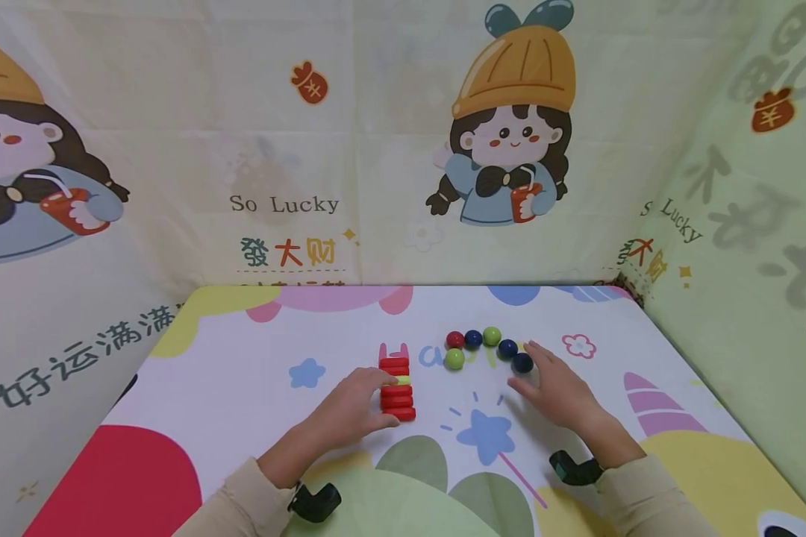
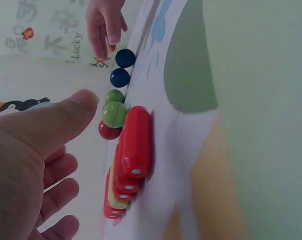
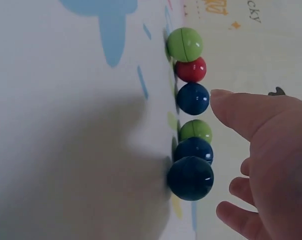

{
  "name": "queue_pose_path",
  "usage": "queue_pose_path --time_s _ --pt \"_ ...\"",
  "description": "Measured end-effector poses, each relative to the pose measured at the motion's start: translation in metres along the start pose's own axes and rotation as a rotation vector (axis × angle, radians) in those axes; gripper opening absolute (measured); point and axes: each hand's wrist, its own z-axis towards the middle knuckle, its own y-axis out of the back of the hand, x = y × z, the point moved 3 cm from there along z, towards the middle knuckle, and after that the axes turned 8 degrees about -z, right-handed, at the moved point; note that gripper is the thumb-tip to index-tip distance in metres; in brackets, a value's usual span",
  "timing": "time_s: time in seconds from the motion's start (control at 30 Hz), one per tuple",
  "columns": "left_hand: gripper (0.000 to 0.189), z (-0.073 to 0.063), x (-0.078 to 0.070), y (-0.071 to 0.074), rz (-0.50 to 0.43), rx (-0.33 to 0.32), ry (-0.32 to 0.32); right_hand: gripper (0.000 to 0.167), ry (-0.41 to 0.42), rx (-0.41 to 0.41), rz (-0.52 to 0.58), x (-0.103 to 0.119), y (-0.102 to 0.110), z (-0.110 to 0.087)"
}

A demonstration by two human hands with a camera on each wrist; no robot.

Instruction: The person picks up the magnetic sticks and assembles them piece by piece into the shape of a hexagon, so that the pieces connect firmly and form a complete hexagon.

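My left hand (image 1: pixel 352 406) is beside a row of red rounded rods (image 1: pixel 397 402), with one yellow-green rod (image 1: pixel 403 380) among them. Its index fingertip overlaps the yellow-green rod in the head view; the left wrist view shows the thumb straight and nothing held. To the right, several glossy balls form an arc: a red ball (image 1: pixel 455 340), dark blue balls (image 1: pixel 473 339) and green balls (image 1: pixel 492 335). My right hand (image 1: pixel 556 386) has thumb and fingers spread around the arc's right end, close to the nearest dark blue ball (image 3: pixel 190 178), and grips nothing.
A printed cloth (image 1: pixel 242 440) with stars and coloured shapes covers the table. Patterned fabric walls (image 1: pixel 389 149) stand behind it and at both sides. A black device (image 1: pixel 316 502) is strapped at the left wrist, another black device (image 1: pixel 574 470) at the right.
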Motion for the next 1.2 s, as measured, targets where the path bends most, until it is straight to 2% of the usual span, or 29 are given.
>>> queue_pose_path --time_s 0.2,0.33,0.63,0.83,1.1,1.2 --pt "0.039 0.001 0.000 -0.009 -0.053 0.064 0.030 0.069 0.025 -0.010 0.059 -0.005 -0.006 0.001" --pt "0.032 0.000 -0.001 -0.013 -0.055 0.083 0.050 0.066 0.031 -0.012 0.070 -0.008 -0.008 0.001" --pt "0.021 0.003 -0.002 -0.020 0.015 0.083 0.065 0.048 0.000 -0.084 0.124 -0.010 -0.005 0.002" --pt "0.022 0.002 -0.001 -0.027 0.058 0.102 0.070 0.044 -0.038 -0.042 0.144 -0.016 -0.009 0.002" --pt "0.021 -0.001 -0.007 -0.031 0.039 0.057 0.098 0.042 -0.042 -0.063 0.143 -0.021 -0.013 0.004" --pt "0.023 -0.001 -0.009 -0.032 0.049 0.055 0.099 0.041 -0.055 -0.046 0.143 -0.022 -0.014 0.006"
